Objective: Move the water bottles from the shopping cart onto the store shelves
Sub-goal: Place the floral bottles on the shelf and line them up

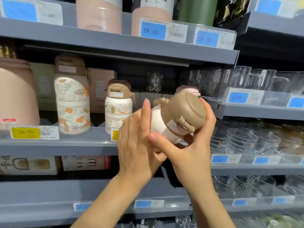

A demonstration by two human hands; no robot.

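Tilted, the cream water bottle (162, 129) shows its tan lid; seemingly labelled.

Matt tan plastic lid (184, 111) on smooth cream bottle (162, 129). Clear glossy glass mugs (256, 79) beside. Grey matt metal shelf (57, 146) below.

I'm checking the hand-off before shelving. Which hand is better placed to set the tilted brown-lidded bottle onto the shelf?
Probably the right hand: its fingers and thumb wrap the bottle, so it carries it. The left hand lies against the bottle's side with straight fingers, only steadying it.
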